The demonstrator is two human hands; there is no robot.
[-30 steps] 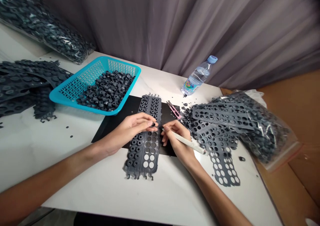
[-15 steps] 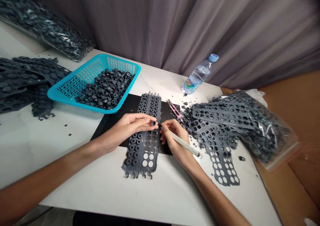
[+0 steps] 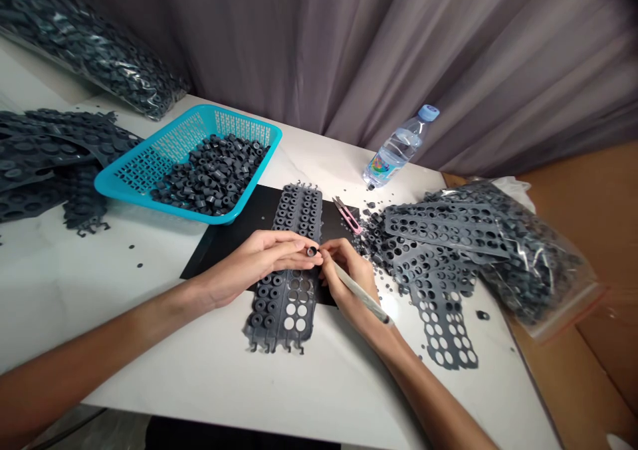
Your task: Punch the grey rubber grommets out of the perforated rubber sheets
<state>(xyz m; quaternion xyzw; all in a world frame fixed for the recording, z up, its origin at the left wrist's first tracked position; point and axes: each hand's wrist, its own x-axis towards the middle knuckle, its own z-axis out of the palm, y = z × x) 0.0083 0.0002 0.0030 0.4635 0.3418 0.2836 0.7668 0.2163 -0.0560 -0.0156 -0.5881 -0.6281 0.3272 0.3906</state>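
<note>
Between the fingertips of my left hand [image 3: 272, 254] is a small dark rubber ring [image 3: 312, 252], its round opening facing me. My right hand [image 3: 349, 274] is closed on a pale pen-like tool [image 3: 363, 295], whose tip end meets the ring; the tip itself is hidden by fingers. Both hands are over a dark grey moulded rubber sheet [image 3: 286, 304]. Round pieces still fill its left columns and far end, while open holes show in its near right part. Beneath the sheet lies a black mat [image 3: 219, 250].
A blue basket [image 3: 164, 207] of loose rings stands back left, beside stacked sheets [image 3: 40, 157] and a full plastic bag [image 3: 109, 64]. Pink snips [image 3: 347, 216], a water bottle [image 3: 396, 147], scraps [image 3: 373, 237], punched sheets [image 3: 443, 237] and another bag [image 3: 543, 277] are to the right.
My left hand has moved slightly right with the ring, closing the gap to my right hand. The pen-like tool's rear end has swung a little left and down.
</note>
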